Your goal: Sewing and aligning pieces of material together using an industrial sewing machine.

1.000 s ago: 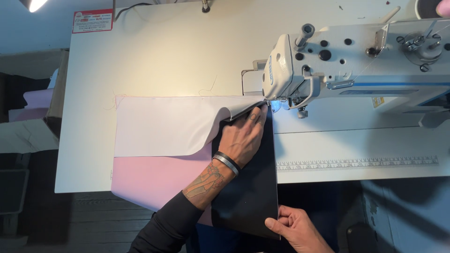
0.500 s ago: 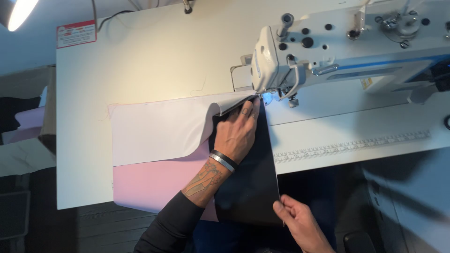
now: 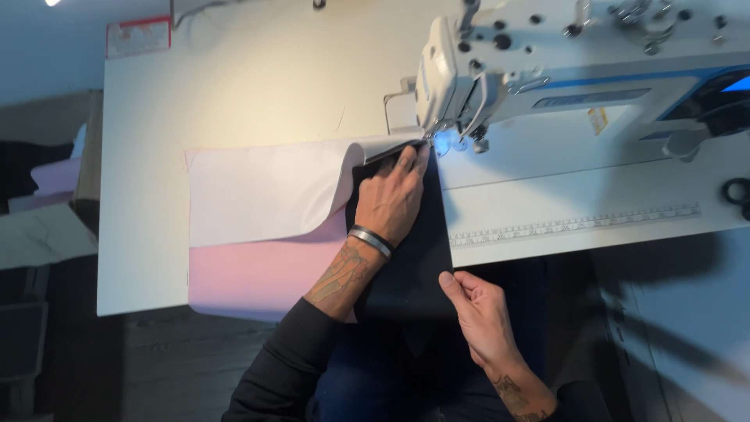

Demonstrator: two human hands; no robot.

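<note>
A: Surface: white desk (image 3: 234, 101) carrying a sewing machine (image 3: 547, 70). Where is the black fabric (image 3: 406, 266)?

B: At the needle. Left hand (image 3: 394, 199) presses it flat, fingers together; right hand (image 3: 480, 312) pinches its near edge.

A: Hazards?

B: Left fingertips sit close to the needle. The folded white fabric (image 3: 266, 187) could get caught in the seam.
</note>
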